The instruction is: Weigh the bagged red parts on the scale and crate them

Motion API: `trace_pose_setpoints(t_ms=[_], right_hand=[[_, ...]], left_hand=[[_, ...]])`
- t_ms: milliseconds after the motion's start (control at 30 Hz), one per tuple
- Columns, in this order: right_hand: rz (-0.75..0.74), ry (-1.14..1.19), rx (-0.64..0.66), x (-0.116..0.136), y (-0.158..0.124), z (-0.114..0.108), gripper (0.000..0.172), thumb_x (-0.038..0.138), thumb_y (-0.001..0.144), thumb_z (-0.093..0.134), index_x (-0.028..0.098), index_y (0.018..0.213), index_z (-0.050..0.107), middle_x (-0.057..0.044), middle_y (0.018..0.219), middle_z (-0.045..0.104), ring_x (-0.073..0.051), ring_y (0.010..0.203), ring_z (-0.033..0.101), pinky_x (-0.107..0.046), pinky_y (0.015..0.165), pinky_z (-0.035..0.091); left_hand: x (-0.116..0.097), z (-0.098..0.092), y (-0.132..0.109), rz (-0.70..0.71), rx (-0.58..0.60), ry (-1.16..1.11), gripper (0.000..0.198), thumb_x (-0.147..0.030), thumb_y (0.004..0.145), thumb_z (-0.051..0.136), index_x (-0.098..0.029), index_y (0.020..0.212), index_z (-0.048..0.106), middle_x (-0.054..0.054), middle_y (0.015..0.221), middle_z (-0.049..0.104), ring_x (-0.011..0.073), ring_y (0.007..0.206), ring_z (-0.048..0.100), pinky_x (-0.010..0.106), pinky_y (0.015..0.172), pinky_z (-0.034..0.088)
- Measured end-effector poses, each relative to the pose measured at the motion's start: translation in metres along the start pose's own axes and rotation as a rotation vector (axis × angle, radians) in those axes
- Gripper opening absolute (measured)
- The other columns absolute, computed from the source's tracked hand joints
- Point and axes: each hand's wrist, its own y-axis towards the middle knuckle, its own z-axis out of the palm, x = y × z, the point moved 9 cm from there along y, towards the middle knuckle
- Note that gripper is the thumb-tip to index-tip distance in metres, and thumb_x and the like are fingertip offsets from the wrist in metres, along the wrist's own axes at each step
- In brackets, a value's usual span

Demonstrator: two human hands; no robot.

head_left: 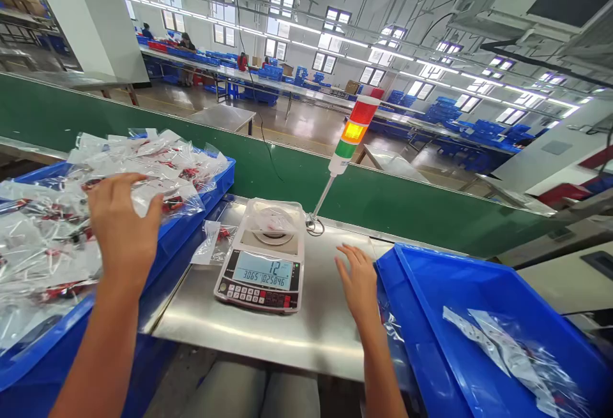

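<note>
My left hand [122, 223] is over the left blue bin [165, 239], fingers spread at the heap of clear bags [163, 159] with red and black parts; whether it touches a bag I cannot tell. My right hand [358, 281] hovers above the steel table, between the scale and the right blue bin [426, 316], fingers apart and holding nothing. Between the hands stands a digital scale [262, 277], its display reading 12, with a clear bag [272, 220] on its pan. Another bag [215, 242] lies just left of the scale.
A signal tower [352, 137] with its yellow light lit rises behind the scale. A green partition [287, 172] runs along the back. Several bags [512, 348] lie in the right bin. People sit far off at a long bench.
</note>
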Motion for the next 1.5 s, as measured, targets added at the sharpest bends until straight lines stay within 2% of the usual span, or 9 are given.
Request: trace_pose_setpoints(t_ms=[100,167,333,533,733,933,1100,1367,1500], right_hand=[[0.294,-0.232,0.137,-0.081,-0.070,0.010,0.053,0.058,0.090,0.052,0.028,0.131,0.064,-0.013,0.146,0.054,-0.048,0.136,0.041,-0.081,0.100,0.034],[0.359,-0.285,0.183,-0.113,-0.109,0.014,0.058,0.057,0.086,0.053,0.027,0.136,0.060,-0.014,0.150,0.049,-0.049,0.140,0.036,-0.081,0.100,0.034],[0.258,-0.145,0.039,-0.124,-0.133,0.001,0.052,0.040,0.088,0.038,0.022,0.130,0.062,-0.013,0.143,0.057,-0.034,0.136,0.048,-0.055,0.110,0.042],[0.352,0.112,-0.169,-0.100,-0.114,-0.032,0.052,0.053,0.093,0.042,0.019,0.124,0.066,-0.015,0.144,0.056,-0.036,0.131,0.053,-0.052,0.104,0.046],[0.590,0.440,-0.313,-0.082,-0.102,-0.047,0.060,0.066,0.083,0.066,0.017,0.115,0.071,-0.012,0.105,0.075,-0.035,0.098,0.069,-0.042,0.082,0.053],[0.298,0.672,-0.301,0.007,-0.021,-0.047,0.046,0.055,0.087,0.071,0.017,0.113,0.073,-0.011,0.115,0.073,-0.030,0.102,0.069,-0.040,0.085,0.057],[0.096,0.724,-0.214,0.073,0.031,-0.030,0.040,0.051,0.095,0.061,0.019,0.115,0.072,-0.011,0.123,0.071,-0.028,0.112,0.066,-0.039,0.088,0.058],[0.071,0.748,-0.192,0.084,0.037,-0.015,0.033,0.045,0.095,0.062,0.022,0.116,0.073,-0.008,0.124,0.071,-0.027,0.116,0.063,-0.038,0.091,0.056],[0.072,0.721,-0.217,0.083,0.044,-0.018,0.033,0.045,0.094,0.062,0.021,0.115,0.073,-0.008,0.123,0.072,-0.027,0.115,0.064,-0.037,0.086,0.056]], left_hand=[[-0.041,0.040,-0.021,0.127,0.175,-0.166,0.029,-0.037,0.097,0.050,-0.017,0.115,0.063,0.015,0.122,0.065,0.0347,0.124,0.057,0.054,0.109,0.044],[-0.064,0.069,-0.036,0.184,0.285,-0.263,0.024,-0.033,0.097,0.052,-0.018,0.111,0.063,0.013,0.120,0.066,0.0317,0.118,0.060,0.050,0.107,0.046],[-0.078,0.127,-0.063,0.183,0.512,-0.300,0.020,-0.026,0.093,0.055,-0.019,0.111,0.061,0.012,0.122,0.065,0.0312,0.119,0.057,0.048,0.105,0.048],[-0.048,0.149,-0.074,0.079,0.601,-0.242,0.022,-0.028,0.093,0.052,-0.018,0.108,0.063,0.013,0.118,0.067,0.0323,0.115,0.059,0.048,0.099,0.050],[-0.041,0.165,-0.072,0.032,0.593,-0.200,0.014,-0.022,0.085,0.063,-0.018,0.098,0.065,0.012,0.110,0.071,0.0330,0.111,0.059,0.048,0.099,0.049],[-0.049,0.174,-0.058,-0.004,0.568,-0.191,0.007,-0.015,0.085,0.062,-0.021,0.081,0.061,0.008,0.091,0.070,0.0300,0.098,0.062,0.042,0.088,0.050],[-0.056,0.172,-0.056,0.030,0.593,-0.187,0.011,-0.015,0.090,0.059,-0.018,0.099,0.063,0.009,0.098,0.069,0.0272,0.094,0.063,0.039,0.085,0.049],[-0.081,0.195,-0.067,0.119,0.729,-0.189,0.014,-0.009,0.087,0.067,-0.017,0.097,0.065,0.007,0.089,0.070,0.0291,0.097,0.060,0.038,0.085,0.049],[-0.089,0.195,-0.067,0.153,0.743,-0.204,0.015,-0.010,0.086,0.067,-0.016,0.100,0.066,0.011,0.101,0.071,0.0315,0.103,0.059,0.042,0.088,0.049]])
